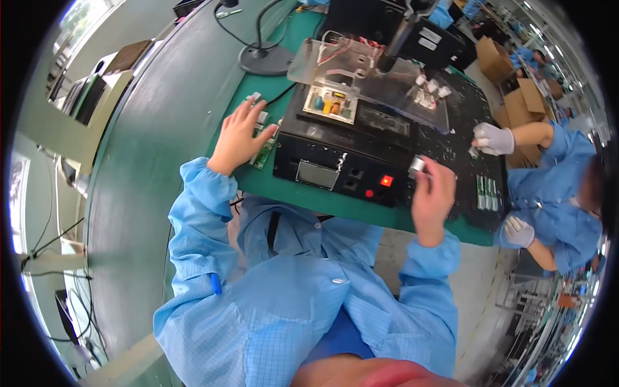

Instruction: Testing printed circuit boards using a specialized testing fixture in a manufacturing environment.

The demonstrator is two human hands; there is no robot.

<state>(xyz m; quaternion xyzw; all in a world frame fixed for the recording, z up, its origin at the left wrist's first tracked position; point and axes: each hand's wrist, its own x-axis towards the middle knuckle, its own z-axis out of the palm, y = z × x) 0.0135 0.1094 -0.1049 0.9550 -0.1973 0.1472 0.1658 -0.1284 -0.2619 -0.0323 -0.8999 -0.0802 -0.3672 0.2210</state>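
Green bench (pixel 193 129), brown cartons (pixel 516 97) (far right).

Bright, even daylight with soft shadows floods the green bench (pixel 361 209), glare whitening the upper corners, while heavy fisheye bending and slight blur smear everything near the black rim.

Landmark: black test box (pixel 348 151)
Bare hands: two, left hand (pixel 237 137) left of the box, right hand (pixel 433 197) at its right end
Gloved hands (pixel 495 138): two, right of the box
Red lights (pixel 386 181): two, on the box front
White caps (pixel 431 86): perhaps five, behind the box
Cardboard boxes (pixel 493 57): about three, far behind
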